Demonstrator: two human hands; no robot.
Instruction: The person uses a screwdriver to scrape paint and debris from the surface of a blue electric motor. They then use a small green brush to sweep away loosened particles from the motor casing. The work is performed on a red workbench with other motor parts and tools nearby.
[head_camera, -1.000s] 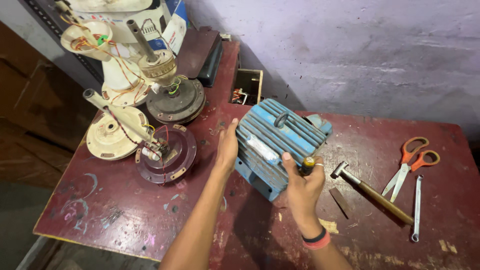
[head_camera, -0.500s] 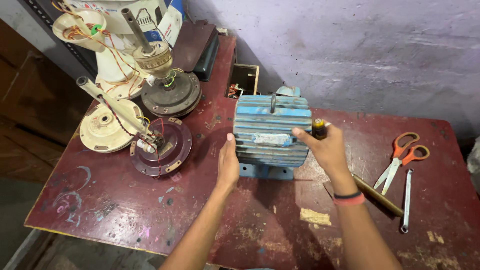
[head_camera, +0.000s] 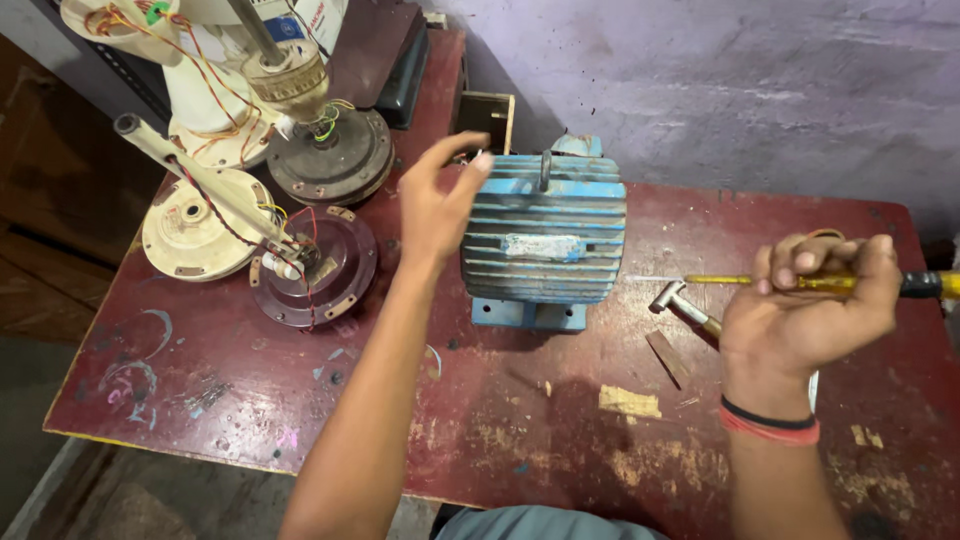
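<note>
A worn dark red table (head_camera: 250, 400) filled the view from above, with a blue ribbed electric motor (head_camera: 545, 240) standing near its middle. Nearest the viewer and right of the motor, the right hand (head_camera: 810, 310) was raised off the table, its fingers (head_camera: 800, 270) clenched around a yellow-handled screwdriver (head_camera: 800, 282) held level, its thin shaft pointing toward the motor. Under that hand lay a small hammer (head_camera: 685, 305), with scraps of wood just in front of the motor. At the motor's left edge, the left hand (head_camera: 435, 205) hovered with fingers spread and released, one fingertip at the motor's upper left corner. Left of the motor sat a maroon round fan part (head_camera: 345, 275) and a cream one (head_camera: 190, 225) with loose wires. Beyond the motor stood a small open wooden box (head_camera: 487, 120) and a purple wall (head_camera: 750, 80).
</note>
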